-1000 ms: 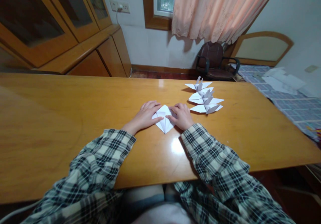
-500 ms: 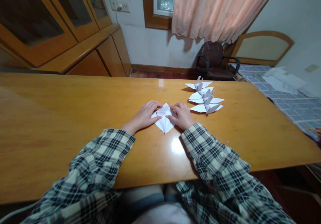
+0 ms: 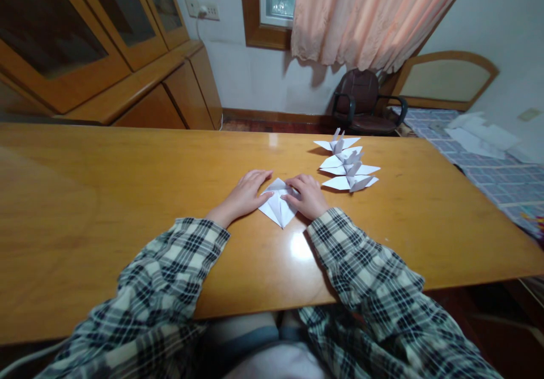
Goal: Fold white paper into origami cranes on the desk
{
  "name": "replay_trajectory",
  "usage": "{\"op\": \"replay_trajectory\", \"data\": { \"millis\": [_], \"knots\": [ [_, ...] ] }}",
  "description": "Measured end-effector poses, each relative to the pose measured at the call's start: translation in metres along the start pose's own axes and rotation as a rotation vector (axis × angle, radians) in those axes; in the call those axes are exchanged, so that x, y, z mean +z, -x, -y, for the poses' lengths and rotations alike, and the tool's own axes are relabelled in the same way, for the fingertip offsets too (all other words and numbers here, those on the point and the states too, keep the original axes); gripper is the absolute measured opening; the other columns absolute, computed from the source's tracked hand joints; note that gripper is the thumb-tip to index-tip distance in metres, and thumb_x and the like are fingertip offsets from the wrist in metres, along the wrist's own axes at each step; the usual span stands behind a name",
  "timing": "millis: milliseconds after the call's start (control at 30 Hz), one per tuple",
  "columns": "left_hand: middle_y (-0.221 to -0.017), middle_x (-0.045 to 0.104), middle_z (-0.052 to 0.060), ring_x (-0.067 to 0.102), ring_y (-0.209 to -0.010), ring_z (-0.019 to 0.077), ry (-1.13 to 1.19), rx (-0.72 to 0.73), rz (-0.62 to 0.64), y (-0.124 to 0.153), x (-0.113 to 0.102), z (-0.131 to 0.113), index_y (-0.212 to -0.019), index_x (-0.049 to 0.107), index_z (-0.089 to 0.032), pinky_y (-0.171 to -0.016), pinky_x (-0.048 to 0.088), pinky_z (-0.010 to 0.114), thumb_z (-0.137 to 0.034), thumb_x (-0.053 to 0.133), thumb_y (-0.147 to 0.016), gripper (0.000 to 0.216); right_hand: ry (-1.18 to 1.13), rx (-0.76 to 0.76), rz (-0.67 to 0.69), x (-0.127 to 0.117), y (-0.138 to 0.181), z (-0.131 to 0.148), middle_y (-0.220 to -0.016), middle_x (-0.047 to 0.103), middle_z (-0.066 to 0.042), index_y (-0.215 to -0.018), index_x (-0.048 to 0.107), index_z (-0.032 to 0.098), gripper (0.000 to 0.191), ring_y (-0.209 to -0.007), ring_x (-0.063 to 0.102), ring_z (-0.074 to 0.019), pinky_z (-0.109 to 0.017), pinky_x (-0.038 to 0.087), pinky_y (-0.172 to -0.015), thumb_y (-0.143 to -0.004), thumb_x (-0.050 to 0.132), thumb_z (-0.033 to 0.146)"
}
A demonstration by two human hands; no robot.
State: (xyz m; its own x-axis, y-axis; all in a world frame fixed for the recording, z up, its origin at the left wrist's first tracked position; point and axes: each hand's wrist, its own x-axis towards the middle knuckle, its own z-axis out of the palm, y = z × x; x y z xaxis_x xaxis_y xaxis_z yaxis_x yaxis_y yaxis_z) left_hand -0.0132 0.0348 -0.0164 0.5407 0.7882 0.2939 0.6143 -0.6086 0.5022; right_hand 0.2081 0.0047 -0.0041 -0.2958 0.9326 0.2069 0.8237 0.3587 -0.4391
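A partly folded sheet of white paper lies on the wooden table, its point toward me. My left hand lies flat on the paper's left part, fingers stretched out and pressing it down. My right hand rests on the paper's right edge with the fingers curled, fingertips pressing the fold. Both arms wear a black-and-white plaid shirt.
Three finished white paper cranes stand in a row on the table just right of my hands. Behind the table are a dark office chair, a wooden cabinet at left, and a bed with loose papers at right.
The top flap of the paper has been folded down, so the sheet looks smaller and flatter. My left fingers slid slightly up and right along it; the right hand stayed nearly still.
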Motion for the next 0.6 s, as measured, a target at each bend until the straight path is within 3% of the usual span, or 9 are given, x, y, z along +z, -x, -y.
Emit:
{"op": "replay_trajectory", "data": {
  "millis": [133,333,600],
  "knots": [
    [-0.129,0.061,0.008,0.047,-0.129,0.0279,-0.018,0.065,0.044,-0.0014,-0.0004,0.0008,-0.123,0.063,-0.022,-0.113,0.035,0.050,-0.034,0.054,-0.092,0.034,-0.001,0.002,0.006,-0.0007,0.0001,0.0008,-0.109,0.063,-0.009,-0.113,0.066,0.023,0.029,-0.104,0.052,-0.0270,-0.040,0.036,-0.088,-0.087,0.067,0.037],
    [-0.118,0.067,0.008,0.055,-0.117,0.0259,0.035,0.095,0.021,-0.0031,-0.0026,-0.0005,-0.113,0.068,-0.022,-0.107,0.042,0.048,-0.030,0.055,-0.090,0.028,-0.064,-0.023,0.000,-0.0005,0.0000,0.0006,-0.111,0.063,-0.008,-0.116,0.064,0.023,0.031,-0.107,0.053,-0.0263,-0.040,0.038,-0.092,-0.087,0.066,0.030],
    [-0.109,0.071,0.005,0.060,-0.108,0.0229,0.068,0.121,0.013,-0.0037,-0.0036,-0.0019,-0.094,0.070,-0.022,-0.099,0.046,0.045,-0.020,0.053,-0.088,0.018,-0.095,-0.045,-0.002,-0.0013,-0.0015,-0.0023,-0.099,0.063,-0.006,-0.094,0.071,0.022,0.014,-0.097,0.056,-0.0222,-0.037,0.041,-0.087,-0.086,0.061,0.020]
  ]
}}
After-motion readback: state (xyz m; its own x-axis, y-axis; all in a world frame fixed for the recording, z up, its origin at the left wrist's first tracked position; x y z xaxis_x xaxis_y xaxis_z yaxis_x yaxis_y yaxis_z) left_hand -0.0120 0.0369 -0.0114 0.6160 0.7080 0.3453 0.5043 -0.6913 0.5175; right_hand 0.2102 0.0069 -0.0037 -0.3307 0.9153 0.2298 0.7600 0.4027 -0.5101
